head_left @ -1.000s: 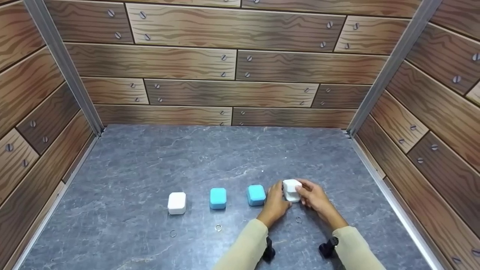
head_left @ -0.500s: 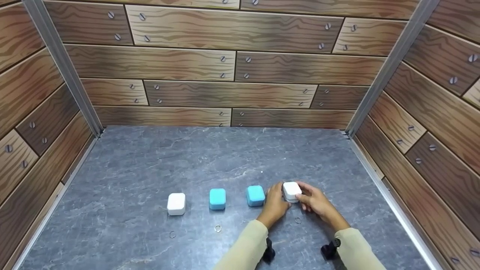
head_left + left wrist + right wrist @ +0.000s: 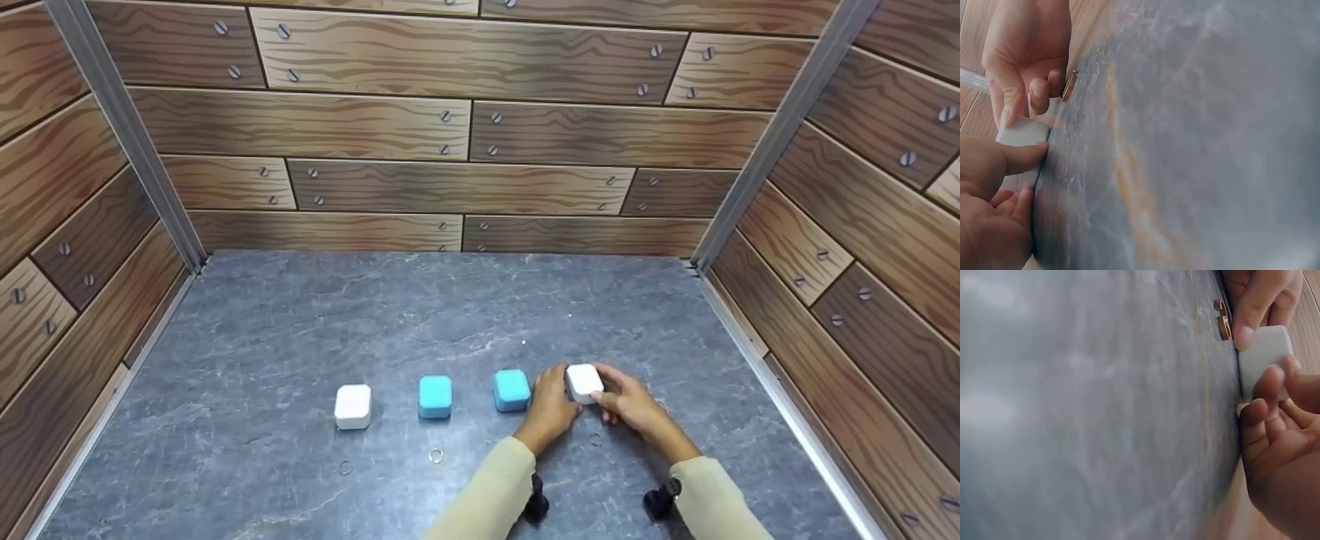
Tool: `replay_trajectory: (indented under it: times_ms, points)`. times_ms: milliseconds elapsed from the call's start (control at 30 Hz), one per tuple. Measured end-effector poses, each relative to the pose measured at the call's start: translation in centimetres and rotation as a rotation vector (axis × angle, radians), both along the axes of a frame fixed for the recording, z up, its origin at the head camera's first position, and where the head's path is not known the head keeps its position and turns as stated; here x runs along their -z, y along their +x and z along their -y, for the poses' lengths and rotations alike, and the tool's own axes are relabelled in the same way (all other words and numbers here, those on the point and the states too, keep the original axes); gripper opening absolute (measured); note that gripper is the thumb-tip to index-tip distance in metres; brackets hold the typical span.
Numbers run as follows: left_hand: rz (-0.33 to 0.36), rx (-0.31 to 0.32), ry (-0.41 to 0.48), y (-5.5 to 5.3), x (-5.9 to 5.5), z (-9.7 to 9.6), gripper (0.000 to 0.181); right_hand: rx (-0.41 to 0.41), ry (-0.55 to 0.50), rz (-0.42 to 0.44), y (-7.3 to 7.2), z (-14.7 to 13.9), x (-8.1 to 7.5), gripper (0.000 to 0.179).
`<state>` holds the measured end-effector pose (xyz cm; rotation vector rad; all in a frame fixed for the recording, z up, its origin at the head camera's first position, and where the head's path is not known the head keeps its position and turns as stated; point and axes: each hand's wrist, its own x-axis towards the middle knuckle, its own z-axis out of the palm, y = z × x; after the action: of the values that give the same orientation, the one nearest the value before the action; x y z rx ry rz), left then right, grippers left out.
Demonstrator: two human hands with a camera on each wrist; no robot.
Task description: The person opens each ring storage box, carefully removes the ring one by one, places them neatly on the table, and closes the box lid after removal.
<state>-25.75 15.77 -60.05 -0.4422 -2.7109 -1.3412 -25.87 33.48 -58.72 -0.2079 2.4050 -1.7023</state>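
A small white ring box with rounded corners stands on the grey marbled table, its lid down. My left hand grips its left side; in the left wrist view the thumb lies low along the white ring box. From the right, my right hand holds the box, thumb at the lid's front corner and fingers round the far side. The right wrist view shows both hands on the white ring box. A thin ring lies on the table just in front of it.
To the left stand two turquoise boxes and another white box, roughly in a row. A ring lies before the farther turquoise box, and another ring before the white one. Wood-patterned walls surround the table.
The white ring box's lid, partly raised a second ago, has come down onto its base under my right hand. My left hand has kept its place at the box's side.
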Motion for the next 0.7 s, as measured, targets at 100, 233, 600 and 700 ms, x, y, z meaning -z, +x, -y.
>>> replay_trajectory:
  times_ms: [100, 233, 600, 700]
  points:
    - [0.032, 0.002, -0.034, 0.1, -0.2, 0.0, 0.066, -0.004, 0.05, -0.001, 0.2, 0.1, -0.2, 0.062]
    - [0.086, 0.009, -0.065, 0.3, -0.5, 0.0, 0.071, -0.05, 0.098, 0.005, 0.3, 0.0, -0.6, 0.063]
    - [0.181, 0.067, 0.003, -0.8, -4.4, 1.5, 0.075, 0.221, 0.319, -0.068, -0.7, 0.6, -2.5, 0.063]
    - [0.106, 0.061, -0.022, -1.6, -6.0, 2.7, 0.069, 0.303, 0.43, -0.171, -1.3, 1.5, -3.5, 0.064]
